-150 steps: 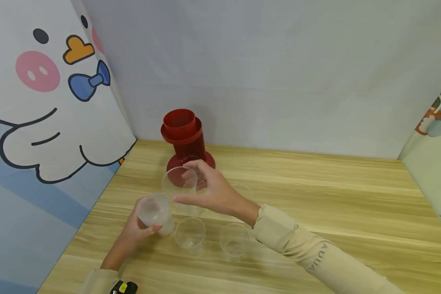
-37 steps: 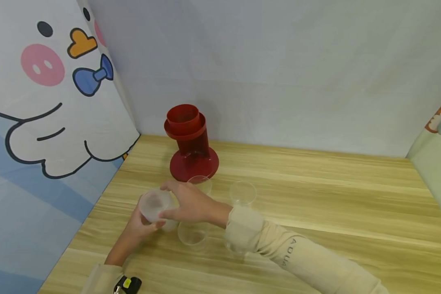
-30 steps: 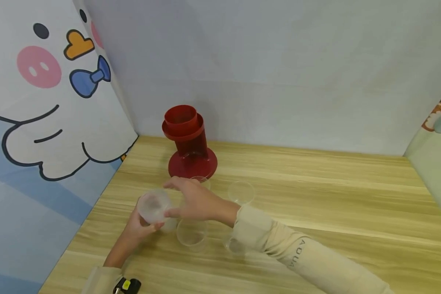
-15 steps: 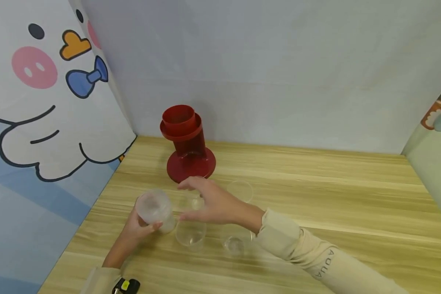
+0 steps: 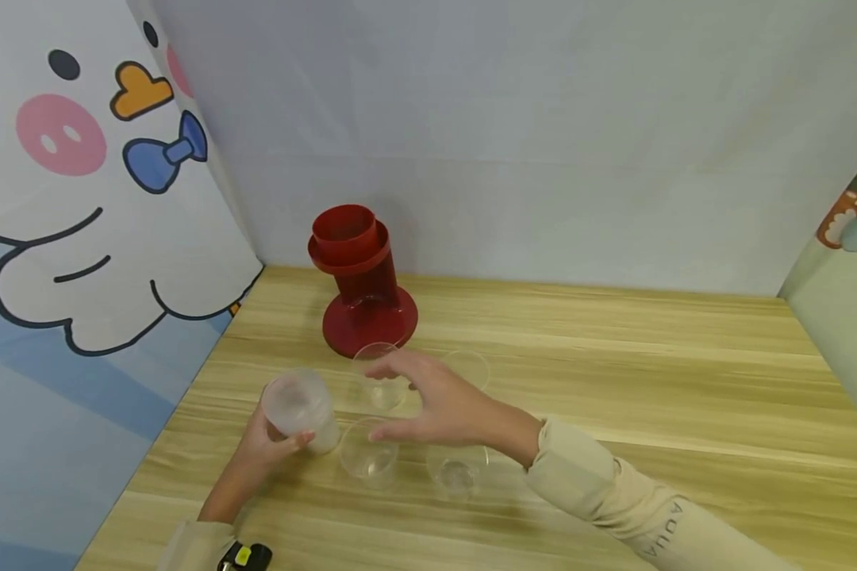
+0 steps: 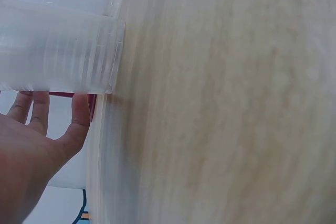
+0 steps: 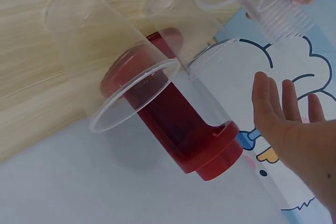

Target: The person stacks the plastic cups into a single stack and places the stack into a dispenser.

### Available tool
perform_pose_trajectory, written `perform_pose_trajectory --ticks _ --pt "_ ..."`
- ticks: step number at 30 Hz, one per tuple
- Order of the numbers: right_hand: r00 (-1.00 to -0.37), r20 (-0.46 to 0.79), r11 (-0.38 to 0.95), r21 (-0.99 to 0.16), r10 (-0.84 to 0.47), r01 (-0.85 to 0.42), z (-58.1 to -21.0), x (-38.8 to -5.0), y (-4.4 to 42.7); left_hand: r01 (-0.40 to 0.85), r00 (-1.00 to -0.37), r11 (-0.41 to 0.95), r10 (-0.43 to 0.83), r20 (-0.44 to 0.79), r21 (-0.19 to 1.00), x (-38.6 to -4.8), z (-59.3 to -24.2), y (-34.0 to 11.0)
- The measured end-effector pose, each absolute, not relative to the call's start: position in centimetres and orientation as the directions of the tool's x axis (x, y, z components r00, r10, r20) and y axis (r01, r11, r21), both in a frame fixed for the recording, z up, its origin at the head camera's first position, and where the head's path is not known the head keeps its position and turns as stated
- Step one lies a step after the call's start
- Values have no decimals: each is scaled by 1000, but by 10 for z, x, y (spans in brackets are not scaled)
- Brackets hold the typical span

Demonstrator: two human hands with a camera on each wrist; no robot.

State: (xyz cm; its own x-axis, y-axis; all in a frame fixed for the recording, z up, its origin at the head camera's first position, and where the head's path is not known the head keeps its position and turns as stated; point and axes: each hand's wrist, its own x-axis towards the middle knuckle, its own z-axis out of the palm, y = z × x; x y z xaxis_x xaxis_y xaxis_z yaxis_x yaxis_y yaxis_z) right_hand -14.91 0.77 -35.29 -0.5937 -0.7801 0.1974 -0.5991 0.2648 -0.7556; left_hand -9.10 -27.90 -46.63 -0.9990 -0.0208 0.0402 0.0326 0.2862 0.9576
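Observation:
A stack of clear plastic cups (image 5: pixel 301 406) stands at the left of the table, and the left hand (image 5: pixel 259 440) curls its fingers and thumb round it. The left wrist view shows the ribbed stack (image 6: pixel 58 45) above the left hand (image 6: pixel 39 145). To its right, the right hand (image 5: pixel 443 400) hovers over single clear cups, fingers spread and holding nothing. One cup (image 5: pixel 384 392) stands just beyond its fingers, another (image 5: pixel 369 460) is below its thumb, a third (image 5: pixel 459 472) lies nearer the sleeve. A further cup (image 5: pixel 467 366) is partly behind the hand.
A red plastic stand (image 5: pixel 367 277) with a round base is behind the cups, close to the grey back wall (image 5: pixel 543 159). A cartoon-printed cloth (image 5: pixel 78 206) hangs at the left of the wooden table (image 5: pixel 650 373). A black device is on the left wrist.
The right hand held a single cup five seconds ago, then was at the stack's mouth. It has since moved right, away from the stack, with no cup in it. The left hand stays round the stack.

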Motion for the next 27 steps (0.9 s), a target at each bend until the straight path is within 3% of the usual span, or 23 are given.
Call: perform_pose_trajectory --ticks 27 --pt "-626 169 295 -769 -762 -567 -377 -134 55 32 -999 302 -26 42 953 -92 -466 -279"
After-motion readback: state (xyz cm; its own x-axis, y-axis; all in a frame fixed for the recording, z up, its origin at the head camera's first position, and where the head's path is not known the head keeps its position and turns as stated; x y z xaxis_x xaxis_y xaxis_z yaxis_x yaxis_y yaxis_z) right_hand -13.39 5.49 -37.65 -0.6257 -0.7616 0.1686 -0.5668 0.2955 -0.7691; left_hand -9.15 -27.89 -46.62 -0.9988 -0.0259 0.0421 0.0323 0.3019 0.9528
